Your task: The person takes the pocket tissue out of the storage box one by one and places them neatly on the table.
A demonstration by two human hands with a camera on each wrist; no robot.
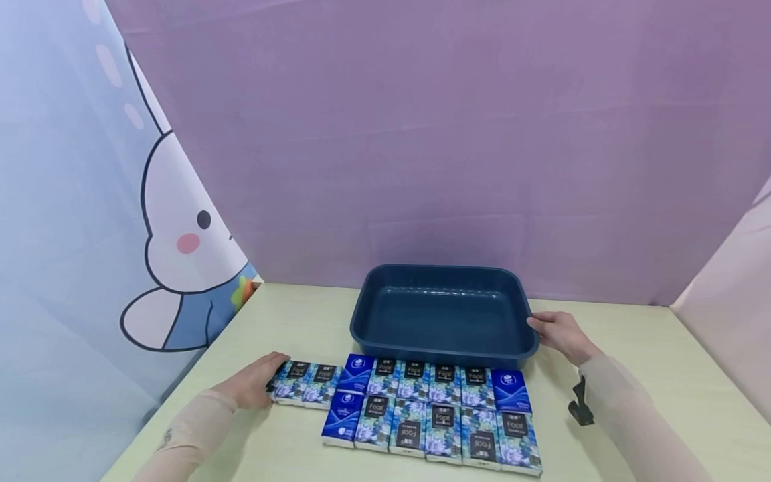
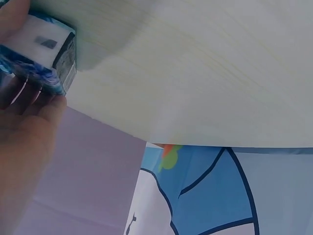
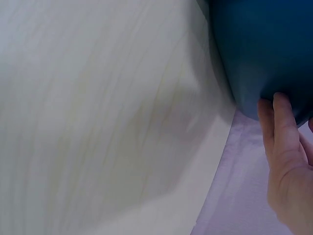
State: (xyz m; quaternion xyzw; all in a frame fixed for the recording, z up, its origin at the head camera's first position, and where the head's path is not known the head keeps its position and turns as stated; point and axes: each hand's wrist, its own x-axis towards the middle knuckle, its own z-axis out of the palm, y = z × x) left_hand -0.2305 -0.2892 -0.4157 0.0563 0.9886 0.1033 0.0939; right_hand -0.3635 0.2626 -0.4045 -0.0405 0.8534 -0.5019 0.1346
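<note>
At the left end of a row of tissue packs, my left hand grips a blue floral tissue pack, its thumb and fingers on opposite sides. A second floral pack lies against it. In the left wrist view, the fingers curl round the pack. My right hand pinches the right rim of a dark blue plastic basin, thumb at the rim. Seen from the right wrist, its fingers lie on the basin's outer wall. Nothing lies inside the basin.
Two rows of tissue packs, floral and plain blue, lie before the basin on the pale table. A purple cloth hangs behind; a rabbit-print curtain hangs left. A black clip is at the right wrist.
</note>
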